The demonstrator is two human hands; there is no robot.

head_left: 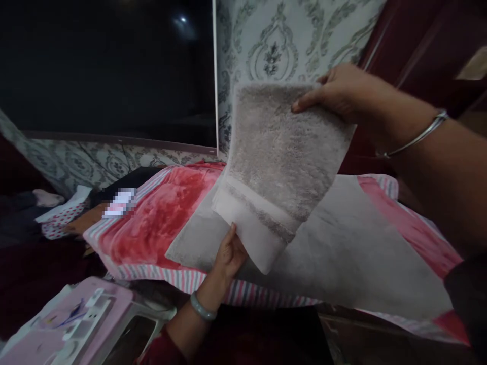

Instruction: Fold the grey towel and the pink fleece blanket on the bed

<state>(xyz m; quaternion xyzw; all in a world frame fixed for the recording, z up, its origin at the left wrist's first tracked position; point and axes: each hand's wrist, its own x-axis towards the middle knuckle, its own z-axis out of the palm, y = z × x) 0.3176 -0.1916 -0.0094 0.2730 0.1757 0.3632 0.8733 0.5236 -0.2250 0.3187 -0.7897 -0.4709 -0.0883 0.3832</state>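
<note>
A grey fluffy towel [281, 152] with a pale smooth band near its lower end hangs raised and tilted in front of me. My right hand [338, 94] is closed on its upper right edge, the thumb lying on the pile. Lower down, my left hand [231, 253] grips the towel's lower left edge beside the pale band, with some fingers hidden behind it. Beneath both hands a larger grey cloth [342, 243] lies flat over a red plush blanket [152, 218] with a striped border. Whether the raised towel touches that cloth, I cannot tell.
A large dark television screen [110, 71] stands behind at the left, before patterned wallpaper [274, 45]. At lower left is a pink and white plastic stool or table [95, 324]. Red-dotted cloth [63, 218] lies at far left, and a dark red cabinet [418, 45] rises at right.
</note>
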